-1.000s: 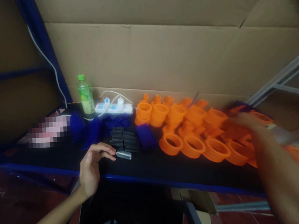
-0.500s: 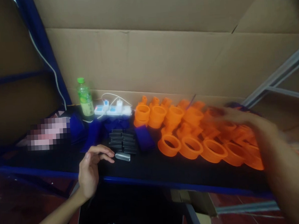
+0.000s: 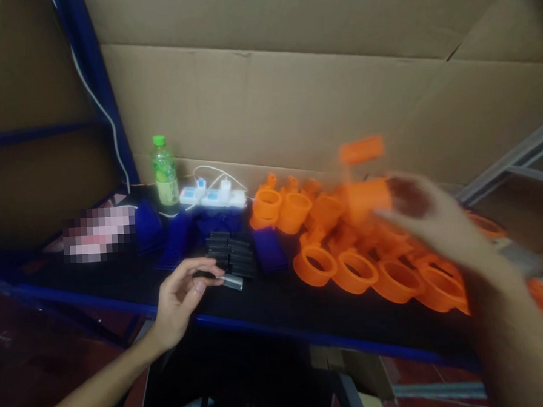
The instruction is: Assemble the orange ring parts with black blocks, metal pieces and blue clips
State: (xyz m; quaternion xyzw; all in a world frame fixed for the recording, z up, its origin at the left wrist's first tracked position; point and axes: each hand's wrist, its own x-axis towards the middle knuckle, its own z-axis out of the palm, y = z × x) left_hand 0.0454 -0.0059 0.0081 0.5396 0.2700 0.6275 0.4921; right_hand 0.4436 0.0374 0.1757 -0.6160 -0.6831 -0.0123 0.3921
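1. So I'm using the white power strip [image 3: 214, 197] at the back of the black tabletop [image 3: 277, 306] as the landmark for everything here.
2. Right hand [image 3: 436, 219], well off to the right of the strip: fingers wrapped round an orange part [image 3: 366, 198], gripping it above the other ones. It's pretty blurry, but you can make out a round body with a flat bit sticking up on top.
3. Left hand [image 3: 181, 302], in front of the strip and a little left of it: thumb and fingers curled close together, fingertips right at the left end of a small silver piece [image 3: 233, 282]. Can't tell if it's actually pinched or just touched.
4. That silver piece lies in front of the strip, just on the near side of a pile of black pieces [image 3: 231, 251].
5. Rest of the orange parts [image 3: 294, 214] sit in rows right of the strip.
6. Green-capped bottle [image 3: 165, 175] stands just left of the strip, dark blue pieces [image 3: 171, 242] in front of it.
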